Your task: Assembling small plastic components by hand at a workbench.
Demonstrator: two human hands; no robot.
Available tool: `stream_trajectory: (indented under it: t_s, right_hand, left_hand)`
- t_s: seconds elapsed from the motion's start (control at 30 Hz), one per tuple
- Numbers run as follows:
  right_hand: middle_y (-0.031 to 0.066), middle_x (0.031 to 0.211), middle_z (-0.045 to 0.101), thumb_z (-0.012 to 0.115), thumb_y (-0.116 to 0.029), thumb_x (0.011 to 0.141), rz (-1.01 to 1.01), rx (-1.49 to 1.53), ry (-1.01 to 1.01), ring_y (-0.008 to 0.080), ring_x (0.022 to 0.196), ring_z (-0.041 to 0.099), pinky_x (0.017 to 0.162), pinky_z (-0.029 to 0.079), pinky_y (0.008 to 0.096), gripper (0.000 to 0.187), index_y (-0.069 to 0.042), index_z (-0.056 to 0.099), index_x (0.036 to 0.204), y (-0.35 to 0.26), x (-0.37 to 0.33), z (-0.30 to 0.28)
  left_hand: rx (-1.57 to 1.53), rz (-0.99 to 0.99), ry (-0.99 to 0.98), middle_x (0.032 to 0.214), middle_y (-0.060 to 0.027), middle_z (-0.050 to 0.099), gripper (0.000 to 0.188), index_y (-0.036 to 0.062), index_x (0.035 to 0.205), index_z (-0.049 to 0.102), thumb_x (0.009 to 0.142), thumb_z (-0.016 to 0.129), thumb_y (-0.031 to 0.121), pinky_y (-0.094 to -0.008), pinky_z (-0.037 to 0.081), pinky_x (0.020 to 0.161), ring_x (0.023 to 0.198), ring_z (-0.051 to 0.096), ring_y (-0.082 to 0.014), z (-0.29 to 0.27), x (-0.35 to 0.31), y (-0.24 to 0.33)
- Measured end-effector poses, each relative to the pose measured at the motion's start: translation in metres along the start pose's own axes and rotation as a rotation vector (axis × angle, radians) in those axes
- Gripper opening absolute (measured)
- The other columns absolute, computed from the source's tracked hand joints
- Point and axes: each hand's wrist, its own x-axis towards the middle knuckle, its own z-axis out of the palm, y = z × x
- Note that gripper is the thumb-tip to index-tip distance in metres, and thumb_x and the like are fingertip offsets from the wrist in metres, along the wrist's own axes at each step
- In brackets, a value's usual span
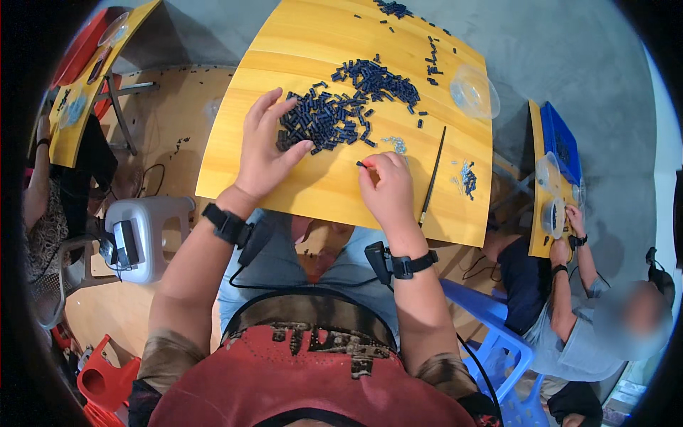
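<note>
My left hand curves around the left edge of a heap of small black cylindrical pieces, thumb and fingers spread and nothing held. Between thumb and fingertips, my right hand pinches one small black piece just off the heap's near right side. A second black heap lies farther back. Beyond my right fingers are tiny silvery pieces. A thin dark stick rests to the right, with a small mixed cluster of dark and silvery bits past it.
The yellow wooden table carries a clear plastic bowl at its right edge. A grey stool stands left, a blue plastic chair right. A co-worker sits at another table with a blue bin.
</note>
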Motion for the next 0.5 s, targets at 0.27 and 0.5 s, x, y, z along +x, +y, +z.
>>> stream_trajectory:
  t_s: [0.27,0.5]
  right_hand:
    - [0.0135,0.081,0.059,0.065,-0.003,0.071,0.087,0.309,-0.061,0.0326,0.076,0.057,0.066,0.046,0.0404,0.014,-0.001,0.059,0.083,-0.035,-0.03,-0.017]
    - [0.0149,0.084,0.06,0.065,-0.005,0.072,0.069,0.306,-0.08,0.0333,0.08,0.057,0.07,0.047,0.0401,0.015,-0.002,0.06,0.086,-0.037,-0.043,-0.019]
  left_hand:
    - [-0.774,-0.525,-0.43,0.095,-0.0047,0.062,0.027,0.0008,0.1,0.062,0.077,0.071,0.012,-0.0254,0.049,0.073,0.086,0.058,-0.0114,0.021,-0.041,0.042]
    - [-1.051,-0.829,-0.611,0.092,-0.0041,0.065,0.022,0.0005,0.106,0.059,0.087,0.062,0.011,-0.0209,0.049,0.072,0.079,0.06,-0.0079,0.019,-0.047,0.055]
